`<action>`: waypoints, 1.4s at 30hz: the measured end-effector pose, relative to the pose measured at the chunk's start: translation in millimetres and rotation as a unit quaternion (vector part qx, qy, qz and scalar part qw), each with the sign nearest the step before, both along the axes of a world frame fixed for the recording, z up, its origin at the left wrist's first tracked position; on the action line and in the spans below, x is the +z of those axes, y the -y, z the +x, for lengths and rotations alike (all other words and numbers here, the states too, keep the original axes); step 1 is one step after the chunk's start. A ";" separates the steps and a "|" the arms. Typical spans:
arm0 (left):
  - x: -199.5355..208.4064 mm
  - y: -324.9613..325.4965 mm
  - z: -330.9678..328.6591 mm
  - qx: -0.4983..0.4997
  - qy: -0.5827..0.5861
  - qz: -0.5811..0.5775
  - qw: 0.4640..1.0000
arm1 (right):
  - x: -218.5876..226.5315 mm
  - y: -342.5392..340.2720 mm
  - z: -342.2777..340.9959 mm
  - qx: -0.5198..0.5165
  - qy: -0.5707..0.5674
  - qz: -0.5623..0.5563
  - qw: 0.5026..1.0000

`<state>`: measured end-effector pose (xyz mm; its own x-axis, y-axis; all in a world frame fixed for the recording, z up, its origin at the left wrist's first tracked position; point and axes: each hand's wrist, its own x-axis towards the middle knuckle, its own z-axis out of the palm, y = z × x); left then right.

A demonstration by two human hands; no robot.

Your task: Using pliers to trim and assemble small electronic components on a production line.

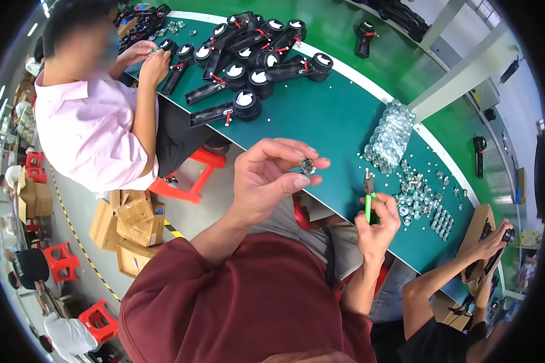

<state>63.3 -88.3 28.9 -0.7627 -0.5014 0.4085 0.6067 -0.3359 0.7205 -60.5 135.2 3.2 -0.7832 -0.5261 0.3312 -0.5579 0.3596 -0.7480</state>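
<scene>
My left hand [257, 184] is raised over the near edge of the green table [321, 130]. Its thumb and fingers pinch a small clear, faceted piece [308, 167] with a darker middle. My right hand [379, 228] is closed around green-handled pliers [368, 207], whose metal jaws point away from me. A gap separates the jaws from the clear piece. To the right of the pliers lie many loose clear pieces [413, 196], with some set in neat rows [443, 224]. Beyond them stands a tall stack of clear pieces [391, 136].
Black round-headed devices [246, 104] with red ties are piled at the far left of the table. A co-worker in a pink shirt [94, 130] sits left; another person's arms [460, 260] work at the right. Cardboard boxes [136, 218] and a red stool [191, 178] stand left.
</scene>
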 end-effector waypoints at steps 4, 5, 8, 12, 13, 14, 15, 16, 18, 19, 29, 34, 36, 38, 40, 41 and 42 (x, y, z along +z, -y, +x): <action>-2.9 -0.4 1.9 0.015 -0.003 -0.015 1.000 | -0.6 -0.8 3.3 -0.006 -0.021 0.012 1.000; -3.0 -0.1 1.5 0.020 -0.004 -0.021 1.000 | -0.9 -0.6 2.9 -0.007 -0.029 0.015 0.999; -4.4 1.7 0.9 0.026 -0.007 -0.018 0.999 | -1.2 0.4 3.5 -0.010 -0.030 0.021 0.999; -6.7 5.7 -1.3 0.030 -0.011 -0.011 0.999 | -1.8 4.1 3.9 -0.023 -0.021 0.028 0.999; -7.1 7.0 -2.3 0.034 -0.010 -0.007 0.999 | -2.2 5.5 2.7 -0.023 -0.027 0.033 0.999; -7.9 7.2 -2.3 0.037 -0.009 -0.001 0.999 | -2.7 5.4 3.0 -0.023 -0.032 0.038 0.998; -8.4 7.9 -2.5 0.038 -0.011 0.000 0.999 | -3.0 5.6 2.9 -0.022 -0.034 0.039 0.998; -8.6 9.2 -2.5 0.040 -0.009 -0.001 0.999 | -3.0 6.3 2.4 -0.020 -0.039 0.039 0.998; -11.1 14.0 -2.2 0.056 -0.002 -0.001 0.998 | -5.6 9.6 0.2 -0.011 -0.053 0.036 0.998; -12.7 13.1 2.7 0.069 0.004 0.002 0.998 | -6.8 8.1 2.4 -0.004 -0.062 0.036 0.997; 25.0 166.1 -21.4 0.381 0.162 -0.116 0.903 | -25.0 9.0 10.6 -0.061 -0.094 0.034 0.993; 7.2 339.8 -64.6 0.523 0.186 -0.212 0.804 | -27.4 12.6 12.0 -0.073 -0.151 0.036 0.985; 22.9 357.6 -85.2 0.558 0.322 -0.270 0.716 | -32.0 11.1 10.3 -0.079 -0.167 0.032 0.982; 8.0 400.8 -103.0 0.542 0.358 -0.280 0.707 | -34.6 12.3 8.4 -0.084 -0.186 0.026 0.979; -8.4 432.8 -111.4 0.539 0.453 -0.359 0.612 | -35.1 14.6 7.7 -0.088 -0.183 0.028 0.979; -8.4 433.5 -116.8 0.518 0.490 -0.350 0.607 | -36.0 13.7 8.0 -0.092 -0.181 0.026 0.979; -13.6 441.3 -123.2 0.517 0.508 -0.369 0.582 | -36.6 13.3 8.2 -0.096 -0.178 0.023 0.979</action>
<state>-59.9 -529.6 15.3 -0.2453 -0.8806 0.4053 -0.6546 0.4589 0.6008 -52.3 121.9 -33.4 -0.7080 -0.4006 0.5816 -0.6994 0.5118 -0.4989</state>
